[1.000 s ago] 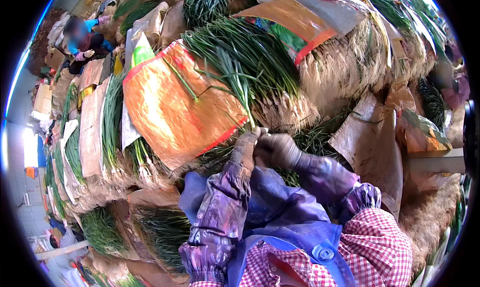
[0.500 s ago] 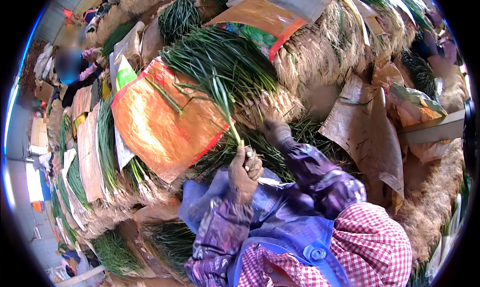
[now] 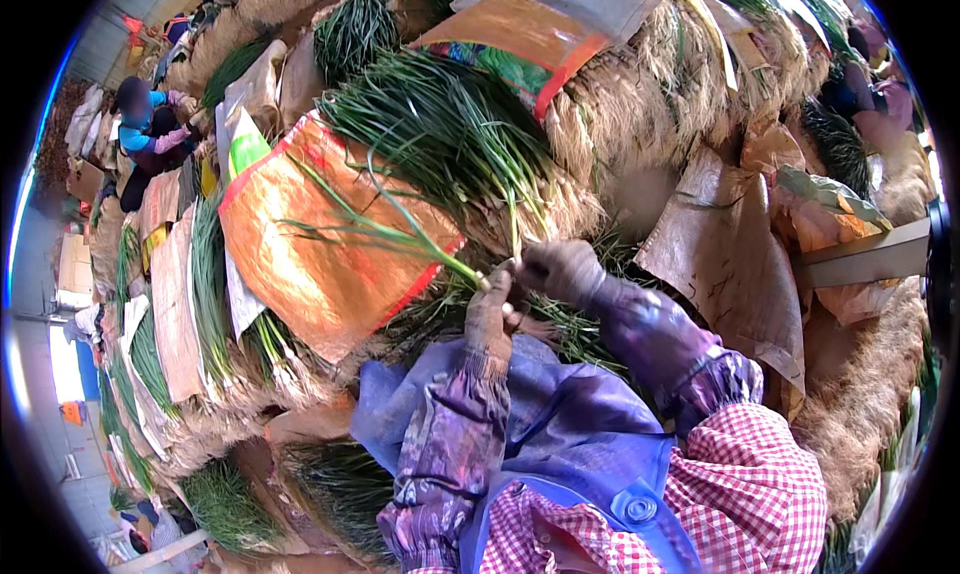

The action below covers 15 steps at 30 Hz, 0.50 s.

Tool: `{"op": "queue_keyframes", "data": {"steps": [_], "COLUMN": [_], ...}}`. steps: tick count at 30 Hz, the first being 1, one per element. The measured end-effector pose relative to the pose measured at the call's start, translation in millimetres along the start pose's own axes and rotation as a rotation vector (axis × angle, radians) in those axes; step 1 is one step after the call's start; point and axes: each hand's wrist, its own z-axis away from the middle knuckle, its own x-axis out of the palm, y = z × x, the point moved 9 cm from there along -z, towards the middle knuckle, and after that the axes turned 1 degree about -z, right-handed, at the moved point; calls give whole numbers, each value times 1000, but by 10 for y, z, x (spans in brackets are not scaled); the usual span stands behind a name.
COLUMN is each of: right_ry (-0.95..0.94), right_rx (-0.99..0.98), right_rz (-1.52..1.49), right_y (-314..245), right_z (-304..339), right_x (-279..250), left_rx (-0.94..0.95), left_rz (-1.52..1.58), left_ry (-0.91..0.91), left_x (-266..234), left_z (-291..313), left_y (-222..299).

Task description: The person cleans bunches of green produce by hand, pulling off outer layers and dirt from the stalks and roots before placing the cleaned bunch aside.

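My left hand (image 3: 490,319), in a dirty glove, is closed around the pale lower ends of a few scallions (image 3: 430,246). Their green leaves spread up and left over an orange woven sheet (image 3: 330,239). Close beside it, my gloved right hand (image 3: 565,272) pinches the white stem of another scallion (image 3: 515,229), whose leaves run up over the pile. That pile of scallions (image 3: 440,134) lies just beyond both hands, leaves to the far left and pale roots toward me. The fingertips of the two hands nearly meet; whether they touch I cannot tell.
Root-side-out stacks of scallions (image 3: 640,114) rise at the far side, partly under woven sheets. A brown sheet (image 3: 720,254) hangs at the right beside a metal beam (image 3: 860,259). More bundles (image 3: 210,294) line the left. Another person (image 3: 155,134) sits at the far left.
My right hand has drawn back toward my left with a scallion stem in its fingers. The scallions in my left hand have tipped leftward over the orange sheet. The person at far left has shifted.
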Motion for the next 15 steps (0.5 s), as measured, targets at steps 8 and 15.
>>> {"op": "queue_keyframes", "data": {"steps": [8,15], "right_ry": [49,173], "right_rx": [225,450], "right_rz": [-938,-734], "right_y": [854,1296], "right_z": [-132,-495], "right_x": [244,383], "left_rx": [-157,-102], "left_rz": [276,292], "left_ry": [-415,-463], "left_x": [275,225], "left_z": [-46,65], "left_y": [-260,-195]}}
